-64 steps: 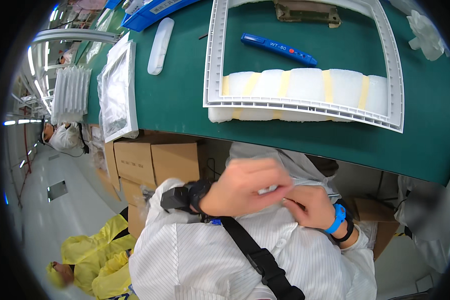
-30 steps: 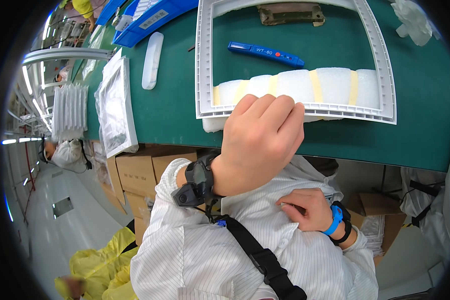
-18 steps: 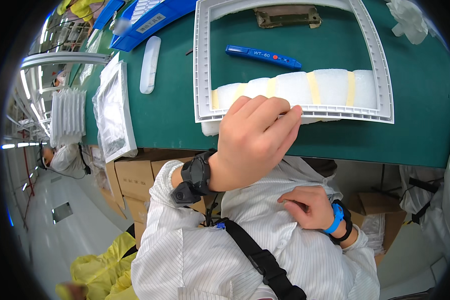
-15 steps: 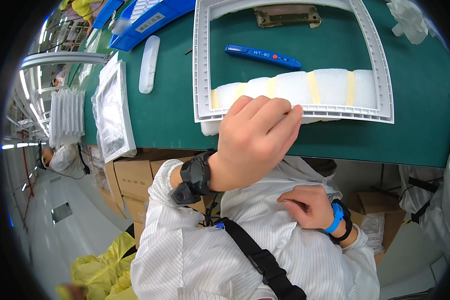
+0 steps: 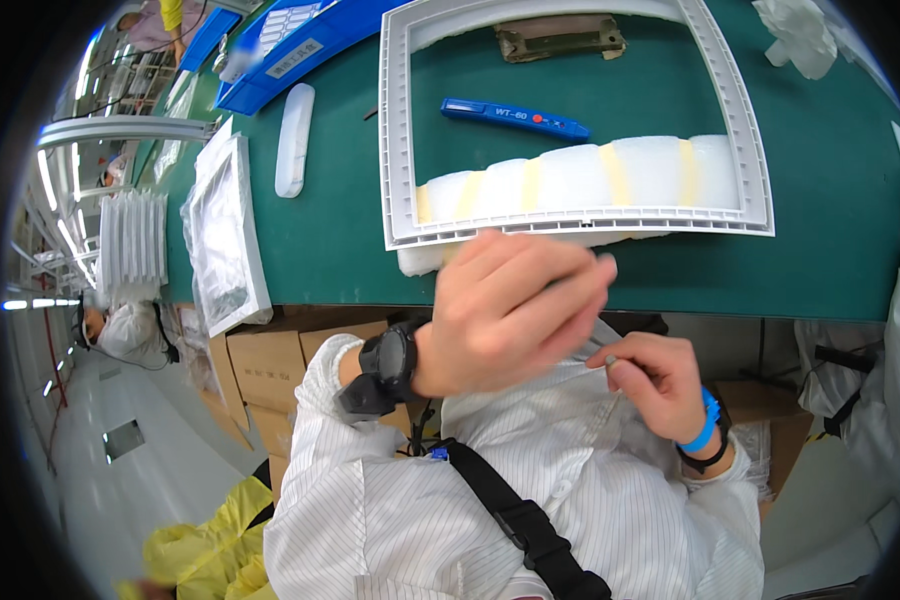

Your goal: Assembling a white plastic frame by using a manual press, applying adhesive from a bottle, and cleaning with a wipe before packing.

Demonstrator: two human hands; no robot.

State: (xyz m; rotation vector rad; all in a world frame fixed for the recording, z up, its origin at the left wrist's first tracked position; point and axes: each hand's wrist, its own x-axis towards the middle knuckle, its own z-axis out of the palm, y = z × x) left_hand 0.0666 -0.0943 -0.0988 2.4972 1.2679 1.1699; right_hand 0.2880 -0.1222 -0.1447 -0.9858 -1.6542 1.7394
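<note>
On the counter [image 5: 830,240], the frame [image 5: 397,130] lies with its near rail over the foam [image 5: 570,180]. The left hand [image 5: 515,315], fingers curled, is just below that rail; blur hides whether they grip anything. The right hand [image 5: 665,375] seems to pinch a small grey bit [image 5: 610,361] in its fingers. The pen [image 5: 515,117] lies inside the frame. Work at the rail best goes squarely, pressing lightly where foam backs it.
</note>
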